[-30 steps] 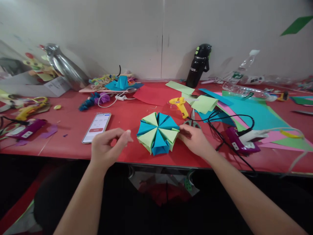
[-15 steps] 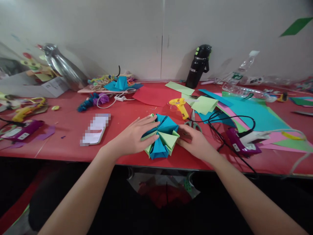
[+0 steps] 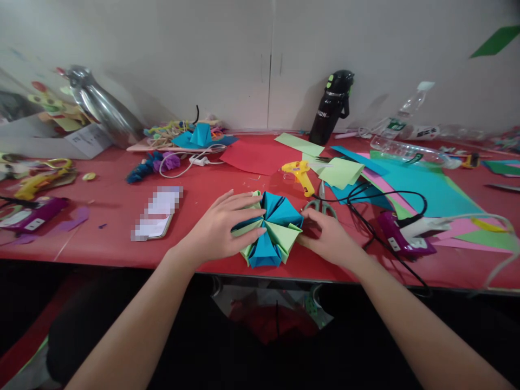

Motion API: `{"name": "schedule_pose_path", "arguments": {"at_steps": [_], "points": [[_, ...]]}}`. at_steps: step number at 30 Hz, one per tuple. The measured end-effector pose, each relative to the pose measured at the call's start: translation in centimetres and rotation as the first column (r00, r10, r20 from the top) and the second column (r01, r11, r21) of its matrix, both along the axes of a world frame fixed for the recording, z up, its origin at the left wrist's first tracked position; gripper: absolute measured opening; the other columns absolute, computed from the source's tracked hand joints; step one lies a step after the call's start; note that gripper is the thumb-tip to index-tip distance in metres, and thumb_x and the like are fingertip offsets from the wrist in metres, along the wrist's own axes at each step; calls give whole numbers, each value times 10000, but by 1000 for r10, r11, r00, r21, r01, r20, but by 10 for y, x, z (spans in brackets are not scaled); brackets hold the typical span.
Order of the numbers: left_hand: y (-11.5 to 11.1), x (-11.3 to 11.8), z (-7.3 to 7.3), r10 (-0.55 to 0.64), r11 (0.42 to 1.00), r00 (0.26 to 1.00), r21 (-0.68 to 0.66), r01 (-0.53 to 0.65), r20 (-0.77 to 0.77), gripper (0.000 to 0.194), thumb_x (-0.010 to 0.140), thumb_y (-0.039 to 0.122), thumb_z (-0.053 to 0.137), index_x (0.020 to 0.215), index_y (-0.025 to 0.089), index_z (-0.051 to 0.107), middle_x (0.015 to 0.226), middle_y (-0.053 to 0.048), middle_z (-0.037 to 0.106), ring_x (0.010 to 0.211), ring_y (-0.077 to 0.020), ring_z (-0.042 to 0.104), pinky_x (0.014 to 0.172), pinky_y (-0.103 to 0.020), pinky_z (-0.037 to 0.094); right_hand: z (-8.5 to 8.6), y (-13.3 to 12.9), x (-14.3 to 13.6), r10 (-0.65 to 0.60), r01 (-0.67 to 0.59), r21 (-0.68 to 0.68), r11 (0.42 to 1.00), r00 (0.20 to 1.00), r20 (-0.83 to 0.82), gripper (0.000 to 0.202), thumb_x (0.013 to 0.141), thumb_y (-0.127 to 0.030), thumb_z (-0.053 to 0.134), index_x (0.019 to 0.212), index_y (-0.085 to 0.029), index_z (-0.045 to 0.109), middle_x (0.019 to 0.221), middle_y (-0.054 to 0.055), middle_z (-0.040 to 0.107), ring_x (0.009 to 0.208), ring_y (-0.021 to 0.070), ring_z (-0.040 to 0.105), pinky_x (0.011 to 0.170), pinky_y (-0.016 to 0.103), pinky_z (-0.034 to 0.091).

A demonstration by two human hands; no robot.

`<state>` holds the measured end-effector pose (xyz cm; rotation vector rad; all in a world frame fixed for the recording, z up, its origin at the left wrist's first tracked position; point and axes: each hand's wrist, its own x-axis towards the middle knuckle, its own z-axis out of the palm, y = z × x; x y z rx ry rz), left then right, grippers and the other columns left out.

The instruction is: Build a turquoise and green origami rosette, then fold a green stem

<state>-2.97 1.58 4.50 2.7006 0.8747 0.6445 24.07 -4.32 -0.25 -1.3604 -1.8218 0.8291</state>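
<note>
A round folded paper piece (image 3: 270, 252) of alternating blue and light green pleated sections lies on the red table near its front edge. My left hand (image 3: 223, 222) rests over its left side, fingers spread and tips reaching toward the centre. At the opposite side, my right hand (image 3: 329, 238) has its fingers curled at the paper's right edge; the undersides of those fingers are hidden. Just behind my right hand are scissors (image 3: 323, 207), partly covered by it. A yellow glue gun (image 3: 299, 176) lies beyond the paper piece.
A phone (image 3: 158, 214) lies to the left. Black cable loops run on the right to a purple power strip (image 3: 402, 233). Coloured sheets (image 3: 426, 187) cover the right side. Along the wall stand a black bottle (image 3: 331, 108) and a steel jug (image 3: 103, 105).
The paper piece's right side has spread slightly outward, and my right hand has shifted a little right with it. My left hand stays nearly in place. The view has moved slightly.
</note>
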Motion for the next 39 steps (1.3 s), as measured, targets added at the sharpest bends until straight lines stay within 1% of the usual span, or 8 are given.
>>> {"name": "schedule_pose_path", "arguments": {"at_steps": [6, 11, 17, 21, 25, 31, 35, 39], "points": [[3, -3, -6, -13, 999, 994, 53, 7, 109, 217, 939, 292, 612, 1089, 234, 759, 1247, -84, 713, 1171, -235, 660, 1071, -415, 471, 4, -2, -2, -60, 58, 35, 998, 997, 56, 151, 865, -274, 670, 1002, -220, 641, 1001, 32, 726, 948, 226, 679, 829, 338, 519], [3, -5, -6, -21, 999, 990, 29, 17, 136, 188, 919, 270, 636, 1053, 222, 760, 1210, -79, 730, 1120, -224, 688, 1114, -431, 452, 3, -4, -4, -84, 79, 77, 994, 995, 62, 179, 852, -261, 685, 1025, -226, 654, 1032, 43, 744, 941, 231, 697, 786, 323, 531], [5, -6, -5, -19, 1000, 994, 2, 19, 104, 198, 943, 243, 589, 1081, 212, 727, 1212, -89, 727, 1164, -237, 667, 1104, -448, 457, 4, -5, -5, -66, 64, 57, 996, 997, 41, 140, 861, -251, 673, 996, -226, 644, 1005, 35, 744, 913, 220, 703, 779, 322, 540], [9, -1, -5, 27, 1000, 993, -5, -26, 112, 154, 934, 232, 586, 1000, 200, 721, 1218, -95, 717, 1203, -250, 641, 1082, -447, 471, 1, -4, -6, -67, 65, 55, 996, 996, 51, 165, 872, -267, 668, 1031, -230, 645, 1045, 41, 745, 950, 226, 705, 794, 330, 540], [13, 6, 3, 35, 997, 993, -73, -27, 111, 160, 917, 275, 610, 926, 203, 753, 1276, -107, 688, 1216, -260, 634, 1054, -415, 499, 0, -3, -6, -86, 81, 62, 995, 993, 78, 173, 858, -263, 683, 1023, -232, 643, 1027, 31, 743, 937, 221, 701, 792, 328, 533], [20, -3, 14, 13, 986, 999, -164, -18, -34, 213, 918, 309, 606, 1026, 254, 781, 1425, -77, 603, 1346, -292, 538, 1120, -470, 450, 0, -3, -5, -87, 82, 66, 994, 993, 75, 173, 856, -245, 676, 1026, -231, 646, 1037, 30, 747, 940, 216, 703, 783, 314, 536], [24, -9, 16, 34, 993, 995, -113, -45, -93, 184, 884, 303, 629, 1004, 276, 766, 1429, -43, 600, 1359, -306, 517, 1131, -497, 432, -1, -3, -6, -76, 73, 58, 996, 995, 60, 179, 871, -262, 665, 1047, -230, 653, 1056, 31, 741, 962, 214, 697, 806, 316, 534], [14, -1, 23, 52, 999, 997, 7, -52, -58, 170, 872, 229, 597, 979, 235, 729, 1361, -64, 639, 1280, -282, 577, 1098, -477, 446, 0, -5, -10, -103, 99, 64, 993, 992, 66, 198, 872, -278, 672, 1061, -225, 645, 1044, 28, 730, 934, 207, 687, 823, 322, 518]]}}
